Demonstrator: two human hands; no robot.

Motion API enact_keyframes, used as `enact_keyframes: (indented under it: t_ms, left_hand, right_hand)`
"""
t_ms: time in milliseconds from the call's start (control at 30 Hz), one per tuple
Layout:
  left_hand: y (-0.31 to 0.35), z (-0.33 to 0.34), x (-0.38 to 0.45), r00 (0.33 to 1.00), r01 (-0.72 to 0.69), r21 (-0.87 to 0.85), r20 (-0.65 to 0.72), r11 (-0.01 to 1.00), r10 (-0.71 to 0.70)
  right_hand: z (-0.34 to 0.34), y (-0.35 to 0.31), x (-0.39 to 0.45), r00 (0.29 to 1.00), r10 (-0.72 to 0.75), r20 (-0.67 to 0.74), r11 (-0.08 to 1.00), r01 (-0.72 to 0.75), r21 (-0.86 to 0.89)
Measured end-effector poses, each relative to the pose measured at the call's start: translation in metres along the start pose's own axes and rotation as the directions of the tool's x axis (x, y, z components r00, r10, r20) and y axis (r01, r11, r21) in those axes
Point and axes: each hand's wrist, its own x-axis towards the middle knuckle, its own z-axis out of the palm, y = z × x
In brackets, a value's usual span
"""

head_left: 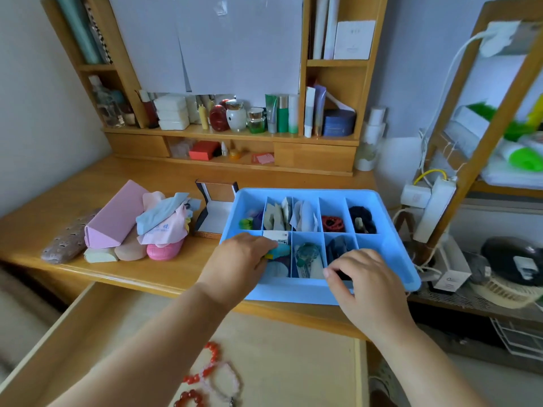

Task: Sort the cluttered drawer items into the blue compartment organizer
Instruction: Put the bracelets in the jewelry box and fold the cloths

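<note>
Meanwhile, over the blue compartment organizer (pixel 385 218) on the counter (pixel 58 207), left hand (pixel 241 259) fingers grip a teal item (pixel 279 250) for its near-left compartment; right hand (pixel 364 277) fingers pinch something dark, steadying another.

The wooden worktop (pixel 88 183) carries the blue compartment organizer (pixel 390 230) at its right end, overhanging the front edge. An open box (pixel 216 212) sits just left of it. Toward the left front edge lie a pink triangular case (pixel 117 215), folded cloths (pixel 164 221) and a brown speckled case (pixel 69 240). A shelf unit (pixel 314 155) stands along the rear edge.
</note>
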Motion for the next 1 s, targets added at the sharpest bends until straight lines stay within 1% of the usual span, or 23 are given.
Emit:
enact_keyframes:
  t_ms: [100,167,233,267,300,367,433,467,500,567,633,667,700,733,767,800,833,867,900,933,967,1000]
  left_hand:
    - [0.003,0.001,0.008,0.996,-0.048,0.025,0.077,0.999,0.046]
    - [0.004,-0.003,0.015,0.976,-0.037,-0.036,0.214,0.999,0.044]
    - [0.001,-0.011,0.019,0.926,0.033,-0.133,0.377,0.991,0.02]
    - [-0.001,-0.015,0.02,0.902,0.051,-0.162,0.431,0.985,0.024]
    - [-0.003,-0.017,0.019,0.888,0.042,-0.163,0.457,0.986,0.038]
    - [-0.005,-0.017,0.018,0.895,0.011,-0.136,0.443,0.991,0.051]
    - [-0.007,-0.016,0.019,0.904,0.012,-0.11,0.427,0.994,0.037]
    - [-0.006,-0.016,0.021,0.894,0.021,-0.094,0.447,0.995,0.023]
    - [-0.006,-0.016,0.024,0.878,0.022,-0.065,0.479,0.998,0.012]
    - [-0.003,-0.015,0.032,0.867,-0.05,0.031,0.498,0.998,0.028]
    - [0.002,-0.015,0.035,0.879,-0.145,0.165,0.474,0.976,0.051]
    - [0.005,-0.016,0.033,0.887,-0.183,0.205,0.456,0.961,0.072]
    - [0.006,-0.017,0.03,0.897,-0.211,0.204,0.429,0.956,0.107]
    - [0.005,-0.018,0.023,0.921,-0.216,0.148,0.358,0.965,0.151]
    - [0.002,-0.021,0.012,0.957,-0.202,0.046,0.22,0.978,0.188]
    - [-0.002,-0.025,-0.002,0.982,-0.184,-0.057,0.043,0.981,0.186]
    - [-0.009,-0.026,-0.02,0.983,-0.151,-0.134,-0.125,0.979,0.135]
    - [-0.016,-0.025,-0.041,0.968,-0.105,-0.186,-0.243,0.977,0.058]
    - [-0.024,-0.02,-0.064,0.959,-0.037,-0.228,-0.28,0.973,-0.029]
    - [-0.033,-0.013,-0.089,0.962,0.055,-0.256,-0.246,0.965,-0.12]
    - [-0.043,-0.004,-0.113,0.964,0.172,-0.256,-0.156,0.951,-0.217]
    - [-0.057,0.005,-0.137,0.949,0.298,-0.215,-0.041,0.93,-0.313]
  right_hand:
    - [-0.001,-0.001,-0.001,1.0,0.002,0.012,1.0,-0.002,-0.008]
    - [-0.002,-0.002,-0.001,1.0,0.01,0.021,1.0,-0.01,-0.004]
    - [-0.003,-0.003,-0.001,1.0,0.012,0.029,1.0,-0.012,0.004]
    - [-0.003,-0.003,-0.001,0.999,0.009,0.03,1.0,-0.009,0.007]
    - [-0.003,-0.003,-0.001,0.999,0.007,0.032,1.0,-0.007,0.01]
    - [-0.004,-0.002,-0.001,0.999,0.007,0.038,1.0,-0.007,0.017]
    - [-0.003,-0.002,-0.001,0.999,0.003,0.04,1.0,-0.004,0.021]
    - [-0.004,-0.002,-0.001,0.999,0.001,0.038,1.0,-0.002,0.021]
    - [-0.004,-0.002,-0.001,0.999,0.0,0.036,1.0,0.0,0.019]
    - [-0.003,-0.002,-0.001,0.999,-0.002,0.042,1.0,0.001,0.019]
    - [-0.004,-0.002,-0.001,0.998,0.001,0.061,1.0,-0.002,0.022]
    - [-0.005,-0.002,-0.001,0.998,0.0,0.061,1.0,-0.001,0.023]
    - [-0.006,-0.003,-0.002,0.999,-0.002,0.041,1.0,0.001,0.023]
    - [-0.006,-0.004,-0.003,1.0,-0.007,0.001,1.0,0.007,0.028]
    - [-0.006,-0.007,-0.004,0.998,-0.017,-0.053,0.999,0.018,0.036]
    - [-0.005,-0.012,-0.007,0.993,-0.039,-0.108,0.998,0.044,0.048]
    - [-0.002,-0.019,-0.012,0.986,-0.076,-0.15,0.994,0.087,0.065]
    - [0.002,-0.029,-0.018,0.976,-0.129,-0.176,0.987,0.144,0.078]
    - [0.008,-0.04,-0.027,0.968,-0.192,-0.164,0.973,0.21,0.097]
    - [0.018,-0.051,-0.039,0.96,-0.257,-0.115,0.955,0.27,0.12]
    - [0.029,-0.061,-0.052,0.949,-0.313,-0.04,0.937,0.315,0.148]
    - [0.042,-0.07,-0.065,0.933,-0.354,0.057,0.923,0.339,0.179]
